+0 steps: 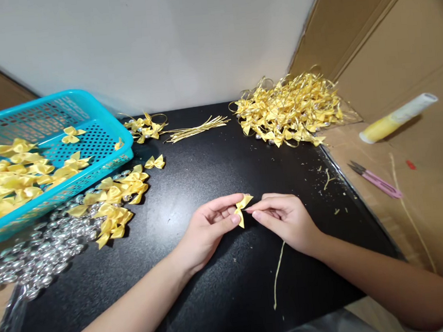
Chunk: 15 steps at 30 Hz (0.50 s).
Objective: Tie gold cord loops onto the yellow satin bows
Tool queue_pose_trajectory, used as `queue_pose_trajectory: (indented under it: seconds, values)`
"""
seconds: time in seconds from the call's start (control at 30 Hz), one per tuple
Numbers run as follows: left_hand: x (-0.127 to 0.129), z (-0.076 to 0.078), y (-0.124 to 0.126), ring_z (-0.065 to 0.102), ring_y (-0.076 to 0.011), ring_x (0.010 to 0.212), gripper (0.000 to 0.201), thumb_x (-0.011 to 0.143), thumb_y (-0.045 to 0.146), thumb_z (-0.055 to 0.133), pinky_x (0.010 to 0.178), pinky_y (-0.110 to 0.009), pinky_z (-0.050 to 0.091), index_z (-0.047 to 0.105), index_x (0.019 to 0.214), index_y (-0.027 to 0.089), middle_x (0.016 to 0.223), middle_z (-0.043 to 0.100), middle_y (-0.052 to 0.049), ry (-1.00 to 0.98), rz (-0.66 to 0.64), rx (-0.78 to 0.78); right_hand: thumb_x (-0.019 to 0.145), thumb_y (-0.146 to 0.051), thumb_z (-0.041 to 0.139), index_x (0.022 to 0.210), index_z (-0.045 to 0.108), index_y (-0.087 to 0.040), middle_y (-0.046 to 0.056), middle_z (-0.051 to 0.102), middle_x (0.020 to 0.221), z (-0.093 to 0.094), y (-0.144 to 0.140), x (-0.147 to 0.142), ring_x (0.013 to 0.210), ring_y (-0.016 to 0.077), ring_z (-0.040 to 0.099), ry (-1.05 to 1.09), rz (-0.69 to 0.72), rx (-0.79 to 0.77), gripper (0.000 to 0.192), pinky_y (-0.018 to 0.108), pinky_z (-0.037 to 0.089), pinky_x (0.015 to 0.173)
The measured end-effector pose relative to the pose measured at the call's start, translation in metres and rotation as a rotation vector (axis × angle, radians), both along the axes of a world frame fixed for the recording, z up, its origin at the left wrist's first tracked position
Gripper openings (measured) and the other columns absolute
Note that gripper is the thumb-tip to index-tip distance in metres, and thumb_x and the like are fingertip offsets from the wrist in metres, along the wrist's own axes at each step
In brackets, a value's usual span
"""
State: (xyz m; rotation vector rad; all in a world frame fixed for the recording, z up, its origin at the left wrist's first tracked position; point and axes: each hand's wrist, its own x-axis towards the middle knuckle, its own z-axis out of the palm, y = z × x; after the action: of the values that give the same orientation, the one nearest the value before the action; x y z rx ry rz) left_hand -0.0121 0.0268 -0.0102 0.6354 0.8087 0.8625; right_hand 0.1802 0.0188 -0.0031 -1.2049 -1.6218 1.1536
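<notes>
Between the thumb and fingers of my left hand (207, 226) is a yellow ribbon bow (244, 202), held above the black tabletop (217, 295). My right hand (290, 219) is pinched closed just right of the bow, its fingertips at the bow's middle. A pale yellow cord (279, 274) trails out below my right hand onto the table. It seems to run through that hand, but the part inside the fingers is hidden. Loose yellow bows (113, 222) lie left of my left hand, beside a heap of shiny silver beads (39, 259).
A turquoise basket (111, 121) of yellow bows stands at left. Gold ties (198, 128) lie at the back, near a large pile of finished-looking bows with gold loops (288, 111). Pink-handled snips (380, 182) and a yellow-white tube (398, 118) are at right.
</notes>
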Motion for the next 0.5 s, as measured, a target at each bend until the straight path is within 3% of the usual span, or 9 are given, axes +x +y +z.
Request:
queue_pose_trajectory:
  seconds: [0.1,0.27,0.5]
  values:
    - [-0.0014,-0.0007,0.0003,0.065,-0.0152,0.08,0.034,0.066,0.022,0.087,0.086,-0.034,0.048,0.078,0.099,0.023,0.089,0.075,-0.003,-0.014,-0.024,0.013,0.085,-0.025,0.063,0.086,0.079,-0.02,-0.001,0.052,0.058,-0.0005,-0.0005,-0.0005,0.05,0.0094,0.044,-0.016,0.007,0.01,0.017,0.025,0.035,0.048]
    - [-0.0005,0.0,-0.0005,0.065,-0.013,0.08,0.035,0.065,0.023,0.087,0.083,-0.029,0.047,0.078,0.099,0.026,0.091,0.076,-0.001,-0.104,-0.059,-0.006,0.087,-0.024,0.062,0.083,0.077,-0.019,0.004,0.064,0.068,-0.0013,-0.0007,-0.0011,0.063,0.0145,0.058,0.027,0.025,0.031,0.016,0.028,0.045,0.058]
    - [0.002,0.003,-0.0017,0.067,-0.015,0.086,0.028,0.066,0.023,0.087,0.089,-0.031,0.047,0.078,0.093,0.025,0.093,0.077,-0.002,-0.153,-0.035,-0.078,0.089,-0.022,0.059,0.081,0.073,-0.019,0.004,0.066,0.07,0.0005,-0.0027,-0.0015,0.064,0.0149,0.06,0.012,0.052,0.086,0.017,0.029,0.047,0.061]
